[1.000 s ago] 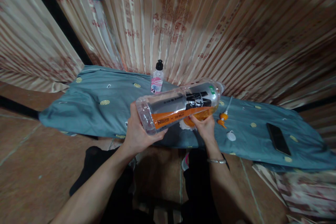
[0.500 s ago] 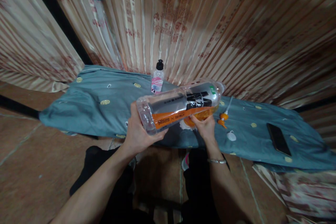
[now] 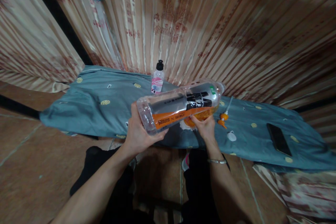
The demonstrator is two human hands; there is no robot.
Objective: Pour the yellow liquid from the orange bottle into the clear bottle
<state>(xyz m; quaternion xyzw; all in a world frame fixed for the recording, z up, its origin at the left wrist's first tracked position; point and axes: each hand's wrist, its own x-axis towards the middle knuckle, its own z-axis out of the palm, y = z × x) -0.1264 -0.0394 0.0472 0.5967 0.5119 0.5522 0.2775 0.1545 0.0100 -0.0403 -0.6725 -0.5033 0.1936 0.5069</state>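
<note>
A large clear plastic bottle (image 3: 181, 105) with a black and orange label lies tilted in the air, its neck pointing right. My left hand (image 3: 140, 131) is closed round its base end. Beneath the bottle, my right hand (image 3: 206, 126) grips an orange bottle (image 3: 202, 114), mostly hidden behind the clear one. Whether the two bottles touch I cannot tell. Something white and ragged (image 3: 186, 126) shows beside the orange bottle. To the right of my right hand lie an orange pump head (image 3: 223, 119) with a pale tube and a white round cap (image 3: 231, 135).
A teal cloth (image 3: 105, 91) with yellow pineapple prints covers the long low surface. A small clear bottle (image 3: 157, 80) with a black cap stands at its back. A phone (image 3: 278, 139) lies at the right. Pleated curtains (image 3: 170, 24) hang behind, with a dark pole (image 3: 60, 21) at left.
</note>
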